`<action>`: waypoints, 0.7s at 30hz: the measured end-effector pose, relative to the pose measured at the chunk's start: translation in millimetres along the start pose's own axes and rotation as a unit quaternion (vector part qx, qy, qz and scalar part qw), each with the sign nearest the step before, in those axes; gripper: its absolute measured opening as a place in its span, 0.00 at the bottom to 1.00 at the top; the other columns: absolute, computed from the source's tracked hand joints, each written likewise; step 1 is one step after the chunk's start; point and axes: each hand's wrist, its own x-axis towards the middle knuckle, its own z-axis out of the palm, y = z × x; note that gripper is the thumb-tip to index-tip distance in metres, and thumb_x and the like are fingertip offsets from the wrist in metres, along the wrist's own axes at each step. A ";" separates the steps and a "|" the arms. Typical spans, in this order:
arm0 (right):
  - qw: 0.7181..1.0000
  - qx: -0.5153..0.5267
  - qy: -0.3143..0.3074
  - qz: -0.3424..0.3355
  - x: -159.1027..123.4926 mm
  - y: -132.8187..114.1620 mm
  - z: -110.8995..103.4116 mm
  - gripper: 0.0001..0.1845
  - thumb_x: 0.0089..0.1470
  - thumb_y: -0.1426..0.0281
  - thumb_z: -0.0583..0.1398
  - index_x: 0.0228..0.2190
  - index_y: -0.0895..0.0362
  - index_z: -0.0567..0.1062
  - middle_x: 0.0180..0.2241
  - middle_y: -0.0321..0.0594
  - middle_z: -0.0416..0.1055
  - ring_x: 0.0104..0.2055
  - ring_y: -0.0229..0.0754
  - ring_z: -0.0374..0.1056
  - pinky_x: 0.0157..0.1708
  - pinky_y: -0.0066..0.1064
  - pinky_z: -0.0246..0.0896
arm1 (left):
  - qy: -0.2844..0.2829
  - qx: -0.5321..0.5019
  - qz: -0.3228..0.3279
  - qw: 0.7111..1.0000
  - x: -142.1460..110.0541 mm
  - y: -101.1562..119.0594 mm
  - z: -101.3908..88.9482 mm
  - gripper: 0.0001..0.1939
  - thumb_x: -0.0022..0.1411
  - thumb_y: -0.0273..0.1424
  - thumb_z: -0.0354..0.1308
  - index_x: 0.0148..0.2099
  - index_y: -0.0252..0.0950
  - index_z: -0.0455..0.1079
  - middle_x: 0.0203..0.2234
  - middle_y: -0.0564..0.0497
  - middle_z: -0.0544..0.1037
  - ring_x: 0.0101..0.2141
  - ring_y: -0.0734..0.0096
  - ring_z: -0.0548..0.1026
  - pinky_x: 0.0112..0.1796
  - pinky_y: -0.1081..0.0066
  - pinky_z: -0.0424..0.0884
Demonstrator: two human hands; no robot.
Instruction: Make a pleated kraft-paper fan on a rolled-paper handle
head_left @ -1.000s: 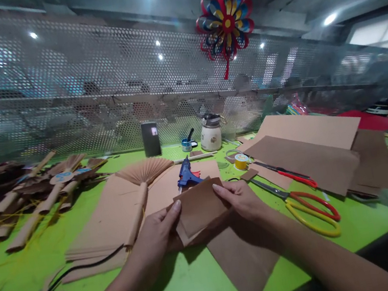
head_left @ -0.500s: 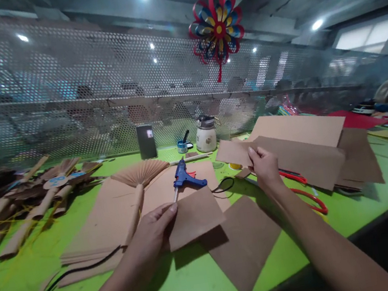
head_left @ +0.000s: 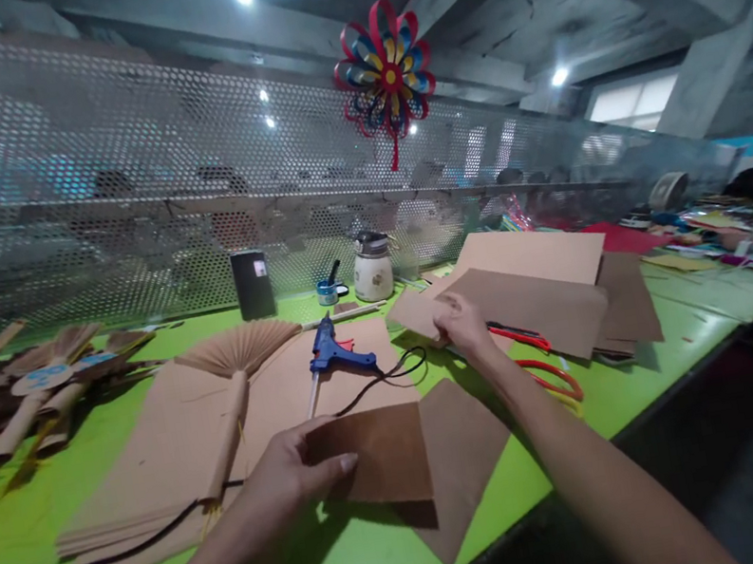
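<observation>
My left hand [head_left: 290, 479] pinches a rectangular piece of brown kraft paper [head_left: 388, 458] between thumb and fingers, tilted above the table. Beneath it lies a larger brown sheet [head_left: 465, 431]. Farther right, my right hand [head_left: 465, 327] has its fingers closed on a smaller piece of brown paper [head_left: 412, 314], low over the tabletop. A blue hot glue gun [head_left: 338, 354] rests on stacked tan paper between the hands. Left of it lies a pleated paper fan [head_left: 240, 343] with a rolled paper handle [head_left: 227, 434]. Red-orange scissors handles [head_left: 549, 375] show beside my right forearm.
Several finished paper fans [head_left: 50, 380] are heaped at the left. Large brown sheets [head_left: 531, 299] lie at the right. A white jar-shaped bottle [head_left: 372, 268], a small blue pot [head_left: 327, 290] and a black box [head_left: 253, 285] stand along the mesh partition [head_left: 141, 129]. A black cord [head_left: 119, 556] crosses the front left.
The paper in my left hand has turned to show a darker, shaded face. My right hand has lowered its piece slightly. The view has swung to the right.
</observation>
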 end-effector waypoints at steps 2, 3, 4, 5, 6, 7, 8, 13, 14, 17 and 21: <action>0.999 -0.039 0.010 -0.028 -0.2 -1.5 -3.1 0.23 0.40 0.68 0.62 0.41 0.61 0.76 0.28 0.42 0.72 0.34 0.47 0.68 0.40 0.40 0.64 | -0.014 0.000 -0.005 1.000 0.0 -0.9 -0.1 0.22 0.47 0.35 0.70 0.45 0.30 0.76 0.32 0.41 0.81 0.31 0.60 0.77 0.31 0.68 0.70; 0.997 -0.054 0.021 -0.043 -0.4 -3.5 -5.2 0.20 0.41 0.67 0.62 0.39 0.61 0.77 0.33 0.47 0.73 0.40 0.50 0.67 0.45 0.43 0.61 | -0.010 0.003 -0.003 1.000 -0.3 -1.1 0.5 0.21 0.49 0.36 0.69 0.44 0.30 0.76 0.30 0.42 0.80 0.28 0.63 0.76 0.29 0.70 0.68; 0.996 -0.065 0.032 -0.059 -1.1 -6.2 -7.1 0.19 0.43 0.67 0.61 0.39 0.62 0.77 0.38 0.51 0.72 0.45 0.53 0.65 0.50 0.46 0.57 | -0.003 0.010 -0.002 1.000 -0.8 -0.9 1.3 0.20 0.50 0.37 0.68 0.43 0.30 0.76 0.29 0.42 0.80 0.25 0.66 0.75 0.26 0.71 0.66; 0.994 -0.071 0.042 -0.074 -2.6 -9.6 -8.6 0.19 0.45 0.66 0.60 0.39 0.63 0.76 0.42 0.55 0.71 0.49 0.55 0.62 0.52 0.48 0.53 | 0.006 0.017 0.001 1.000 -1.3 -0.4 2.1 0.19 0.52 0.38 0.67 0.42 0.29 0.76 0.29 0.42 0.80 0.24 0.67 0.74 0.24 0.73 0.64; 0.992 -0.072 0.044 -0.089 -5.3 -13.6 -9.2 0.19 0.47 0.66 0.59 0.40 0.63 0.76 0.45 0.56 0.69 0.52 0.55 0.60 0.54 0.48 0.51 | 0.014 0.021 0.004 1.000 -1.8 0.3 2.8 0.19 0.53 0.39 0.66 0.42 0.29 0.76 0.29 0.42 0.80 0.24 0.67 0.73 0.23 0.74 0.62; 0.992 -0.068 0.038 -0.103 -9.4 -18.0 -9.0 0.18 0.49 0.66 0.58 0.40 0.64 0.76 0.46 0.57 0.68 0.52 0.55 0.59 0.54 0.47 0.51 | 0.018 0.023 0.006 1.000 -2.3 1.3 3.5 0.20 0.53 0.39 0.66 0.43 0.29 0.76 0.30 0.41 0.80 0.25 0.66 0.74 0.23 0.74 0.62; 0.991 -0.059 0.022 -0.117 -14.9 -22.7 -7.8 0.18 0.51 0.65 0.57 0.39 0.64 0.76 0.45 0.56 0.69 0.50 0.53 0.61 0.53 0.45 0.54 | 0.023 0.020 0.007 1.000 -2.8 2.5 4.0 0.20 0.53 0.39 0.66 0.44 0.29 0.76 0.31 0.40 0.80 0.27 0.65 0.75 0.24 0.74 0.62; 0.972 0.010 -0.168 -0.165 -57.1 -48.6 2.2 0.17 0.54 0.59 0.57 0.32 0.59 0.78 0.30 0.42 0.74 0.34 0.42 0.68 0.38 0.32 0.63 | 0.031 -0.010 0.027 0.999 -4.1 5.6 5.9 0.20 0.56 0.35 0.64 0.48 0.29 0.75 0.35 0.39 0.81 0.31 0.64 0.76 0.28 0.73 0.65; 0.959 0.028 -0.232 -0.163 -66.0 -53.6 3.3 0.17 0.55 0.58 0.58 0.31 0.59 0.78 0.28 0.41 0.74 0.32 0.41 0.68 0.35 0.31 0.63 | 0.031 -0.015 0.029 0.999 -4.0 5.4 6.3 0.20 0.56 0.34 0.63 0.49 0.29 0.74 0.36 0.38 0.81 0.31 0.64 0.76 0.28 0.73 0.65; 0.898 0.095 -0.420 -0.090 -87.3 -65.5 4.3 0.17 0.53 0.57 0.61 0.31 0.60 0.78 0.26 0.40 0.73 0.27 0.37 0.65 0.28 0.28 0.60 | 0.038 -0.033 0.023 0.998 -3.2 3.4 6.5 0.19 0.56 0.34 0.63 0.49 0.29 0.75 0.36 0.39 0.81 0.32 0.64 0.76 0.29 0.73 0.66; 0.878 0.142 -0.457 0.029 -98.0 -70.5 4.9 0.19 0.45 0.56 0.67 0.26 0.62 0.77 0.19 0.34 0.66 0.19 0.32 0.58 0.19 0.26 0.53 | 0.052 -0.032 0.009 0.998 -1.5 2.4 4.7 0.20 0.54 0.37 0.65 0.46 0.30 0.76 0.31 0.42 0.80 0.28 0.65 0.75 0.28 0.72 0.65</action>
